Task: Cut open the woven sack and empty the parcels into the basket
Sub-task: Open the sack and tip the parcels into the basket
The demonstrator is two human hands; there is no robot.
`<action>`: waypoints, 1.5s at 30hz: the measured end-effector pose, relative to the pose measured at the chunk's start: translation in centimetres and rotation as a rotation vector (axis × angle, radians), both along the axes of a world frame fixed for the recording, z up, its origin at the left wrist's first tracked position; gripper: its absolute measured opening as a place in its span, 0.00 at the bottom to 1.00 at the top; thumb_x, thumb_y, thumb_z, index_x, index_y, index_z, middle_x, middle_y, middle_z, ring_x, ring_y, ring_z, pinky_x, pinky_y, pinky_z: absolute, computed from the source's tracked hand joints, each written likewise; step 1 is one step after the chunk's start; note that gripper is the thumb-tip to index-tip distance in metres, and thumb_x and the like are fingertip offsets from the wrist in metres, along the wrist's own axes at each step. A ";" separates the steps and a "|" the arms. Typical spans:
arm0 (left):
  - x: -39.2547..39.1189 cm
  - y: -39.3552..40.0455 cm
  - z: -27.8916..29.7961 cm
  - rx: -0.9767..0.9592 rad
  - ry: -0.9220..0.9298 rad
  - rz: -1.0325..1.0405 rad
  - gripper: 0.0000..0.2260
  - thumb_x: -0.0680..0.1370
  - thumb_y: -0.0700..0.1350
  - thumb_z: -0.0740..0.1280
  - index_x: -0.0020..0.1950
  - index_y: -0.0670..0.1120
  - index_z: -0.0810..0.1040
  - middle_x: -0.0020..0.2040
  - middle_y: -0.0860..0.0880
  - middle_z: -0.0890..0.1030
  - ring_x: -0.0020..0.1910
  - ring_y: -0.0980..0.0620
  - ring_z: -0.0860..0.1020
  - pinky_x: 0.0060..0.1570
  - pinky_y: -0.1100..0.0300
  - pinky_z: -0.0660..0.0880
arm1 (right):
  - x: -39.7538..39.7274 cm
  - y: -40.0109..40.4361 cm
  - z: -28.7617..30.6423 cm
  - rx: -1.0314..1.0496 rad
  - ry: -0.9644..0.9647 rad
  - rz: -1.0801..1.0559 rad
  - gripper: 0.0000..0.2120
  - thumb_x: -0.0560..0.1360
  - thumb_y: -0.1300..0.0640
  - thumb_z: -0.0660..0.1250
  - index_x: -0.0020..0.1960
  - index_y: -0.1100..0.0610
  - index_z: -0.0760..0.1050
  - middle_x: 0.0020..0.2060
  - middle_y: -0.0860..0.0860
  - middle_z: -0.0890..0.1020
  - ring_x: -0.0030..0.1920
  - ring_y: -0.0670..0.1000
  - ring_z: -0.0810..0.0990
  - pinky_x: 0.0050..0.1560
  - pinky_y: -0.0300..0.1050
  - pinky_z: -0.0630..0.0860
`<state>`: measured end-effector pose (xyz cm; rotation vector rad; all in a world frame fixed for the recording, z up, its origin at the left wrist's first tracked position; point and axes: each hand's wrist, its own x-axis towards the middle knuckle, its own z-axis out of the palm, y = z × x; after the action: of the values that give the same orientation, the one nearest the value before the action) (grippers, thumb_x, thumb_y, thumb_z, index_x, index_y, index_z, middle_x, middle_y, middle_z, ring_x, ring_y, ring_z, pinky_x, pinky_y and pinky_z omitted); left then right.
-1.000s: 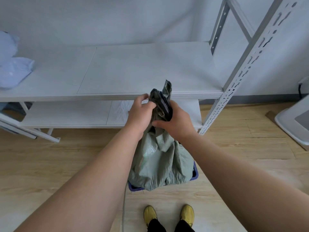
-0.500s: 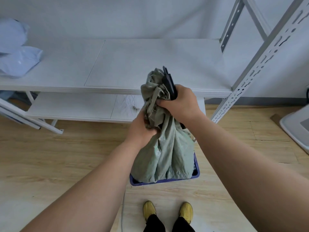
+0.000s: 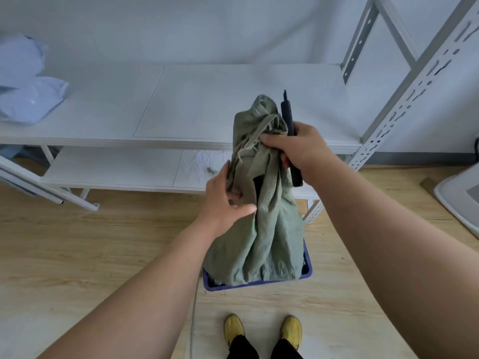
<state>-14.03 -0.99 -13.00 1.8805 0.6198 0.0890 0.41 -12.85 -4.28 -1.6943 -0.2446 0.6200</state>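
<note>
Green woven cloth fills the middle of the view: the sack [image 3: 259, 203] is held upright, and its lower end hangs inside the blue basket [image 3: 307, 268], which stands on the wooden floor [image 3: 77, 255] just in front of the shelf [image 3: 207, 104]. The top of the sack is bunched together and is gripped by the right hand [image 3: 298, 149], whose fingers are curled round the gathered cloth. In the same hand a black cutter [image 3: 290, 130] is held against the sack; its thin tip points upward above the bunched top, and its lower end sticks out below the hand. The left hand [image 3: 223, 203] is placed lower on the side of the sack, with the thumb across the front of the cloth and the fingers [image 3: 234, 196] bent into a fold, so the cloth is grasped there too. A dark opening is seen in the sack between the two hands. No parcels can be made out in the basket, as it is covered by the sack. At the far left of the upper white shelf, well apart from the sack, pale blue bags [image 3: 28, 97] are lying. A lower shelf board [image 3: 116, 167] is seen underneath. Two yellow shoes [image 3: 234, 330] are seen on the floor near the basket. At the right edge a white device [image 3: 458, 198] is partly visible.
</note>
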 end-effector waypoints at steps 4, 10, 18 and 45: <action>0.8 -0.6 -0.4 0.038 -0.006 0.004 0.43 0.59 0.52 0.82 0.70 0.47 0.68 0.64 0.43 0.72 0.59 0.47 0.77 0.60 0.48 0.76 | -0.1 0.3 -0.5 0.007 0.315 0.302 0.08 0.72 0.60 0.72 0.38 0.57 0.73 0.21 0.49 0.68 0.21 0.45 0.63 0.21 0.35 0.63; 0.7 -0.8 -1.0 -0.049 0.009 0.052 0.42 0.56 0.51 0.83 0.65 0.51 0.66 0.64 0.46 0.70 0.62 0.50 0.74 0.62 0.49 0.74 | 0.1 0.0 -0.8 -0.043 0.432 0.607 0.10 0.73 0.58 0.67 0.34 0.56 0.71 0.18 0.47 0.64 0.20 0.44 0.62 0.21 0.33 0.60; 0.3 1.3 0.9 -0.082 0.182 -0.214 0.41 0.56 0.57 0.82 0.64 0.59 0.68 0.63 0.58 0.74 0.62 0.56 0.74 0.56 0.62 0.73 | 1.5 -0.3 0.0 -0.062 0.322 0.754 0.06 0.70 0.59 0.69 0.40 0.56 0.72 0.20 0.47 0.67 0.21 0.44 0.63 0.22 0.34 0.61; -0.1 2.3 -2.5 -0.164 0.325 -0.033 0.34 0.68 0.50 0.77 0.72 0.52 0.69 0.64 0.58 0.74 0.62 0.53 0.73 0.60 0.58 0.68 | -4.8 -1.9 -12.9 -0.370 0.065 0.006 0.18 0.69 0.49 0.74 0.52 0.58 0.77 0.34 0.50 0.78 0.31 0.51 0.76 0.32 0.44 0.74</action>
<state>-14.08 1.32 -15.48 1.7576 0.7908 -0.2864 -4.38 -14.72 -17.17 -2.0232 -0.0906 0.7578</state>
